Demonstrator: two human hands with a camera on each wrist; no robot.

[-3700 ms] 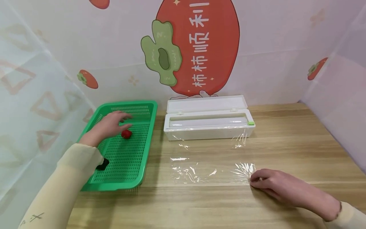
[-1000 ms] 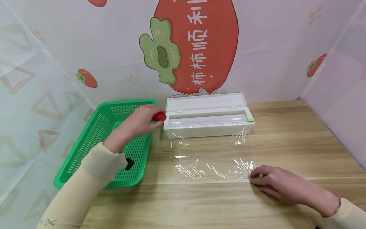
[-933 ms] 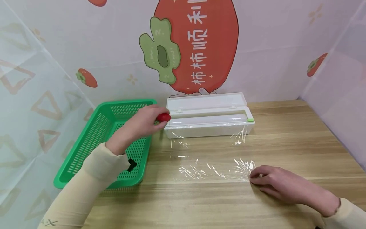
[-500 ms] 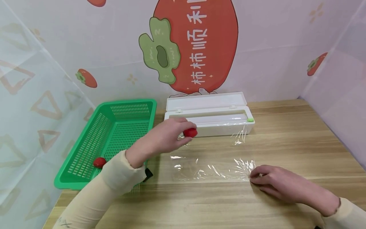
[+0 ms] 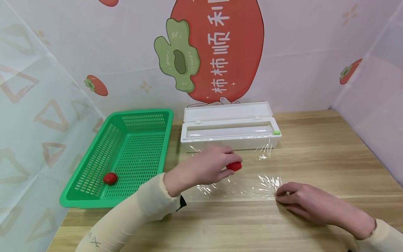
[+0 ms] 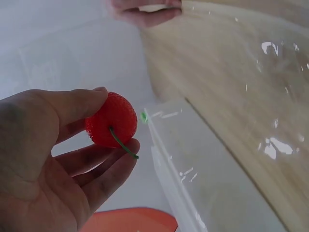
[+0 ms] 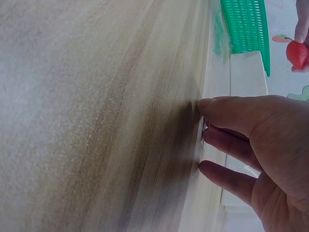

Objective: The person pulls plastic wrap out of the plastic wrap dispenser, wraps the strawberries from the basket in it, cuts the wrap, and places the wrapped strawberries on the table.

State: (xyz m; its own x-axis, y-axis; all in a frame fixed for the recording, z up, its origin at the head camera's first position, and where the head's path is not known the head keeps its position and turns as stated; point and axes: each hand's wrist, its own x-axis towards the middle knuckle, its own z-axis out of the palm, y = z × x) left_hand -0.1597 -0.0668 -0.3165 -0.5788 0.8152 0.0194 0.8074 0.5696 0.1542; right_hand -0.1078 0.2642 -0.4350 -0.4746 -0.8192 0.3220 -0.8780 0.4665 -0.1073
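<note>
My left hand point(image 5: 204, 166) holds a red strawberry point(image 5: 234, 166) between thumb and fingers, above the stretched plastic wrap. Seen from the left wrist, the strawberry point(image 6: 113, 121) has a dotted skin and a thin green stem. My right hand point(image 5: 310, 203) pinches the near right corner of the clear plastic wrap point(image 5: 267, 185), low at the wooden table. In the right wrist view, the thumb and index finger meet at the film's edge. The wrap runs back to a white dispenser box point(image 5: 233, 143), lid raised, with the roll inside.
A green slotted basket point(image 5: 168, 140) stands at the left with another red strawberry point(image 5: 110, 178) in it. Printed cloth walls point(image 5: 299, 52) close off the back and both sides of the wooden table point(image 5: 318, 150).
My left hand has taken a strawberry from the basket and carried it right, past the dispenser's front, to over the wrap. My right hand has kept its pinch at the same corner.
</note>
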